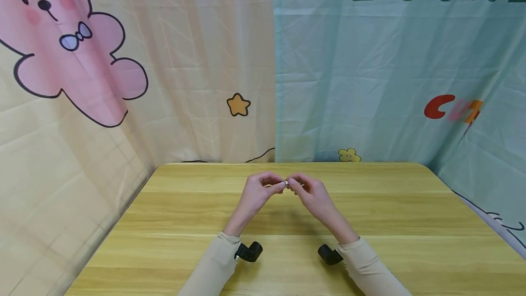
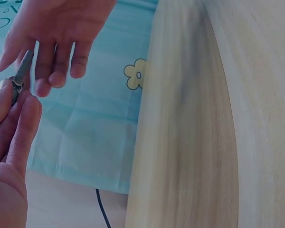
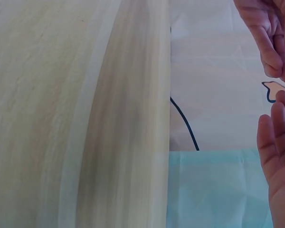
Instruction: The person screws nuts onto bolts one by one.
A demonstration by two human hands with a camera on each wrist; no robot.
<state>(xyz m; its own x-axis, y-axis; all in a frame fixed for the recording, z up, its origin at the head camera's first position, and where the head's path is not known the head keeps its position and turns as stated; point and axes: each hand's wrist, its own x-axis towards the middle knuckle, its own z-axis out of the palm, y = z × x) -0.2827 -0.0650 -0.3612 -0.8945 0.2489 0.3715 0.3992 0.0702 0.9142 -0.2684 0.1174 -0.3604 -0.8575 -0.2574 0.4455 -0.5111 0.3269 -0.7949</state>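
Note:
A small metal bolt [image 2: 24, 66] with a nut [image 2: 18, 81] on it lies between the two hands, over the wooden table. My left hand [image 1: 257, 191] pinches it at the head end with thumb and fingertips. The bare threaded shaft points towards my right hand [image 1: 314, 195]. In the left wrist view, the right index finger passes behind the shaft and the thumb stands a little off it, while the other fingers [image 2: 59, 71] hang loosely extended. The right wrist view catches both hands at its right edge, with the bolt almost wholly out of frame.
The light wooden table [image 1: 205, 209] stretches around both hands. Printed curtains [image 1: 320, 81] stand behind its far edge and at both sides. A black camera sits at each wrist, by the beige sleeves [image 1: 215, 264]. A dark line [image 2: 102, 209] shows beyond the table edge.

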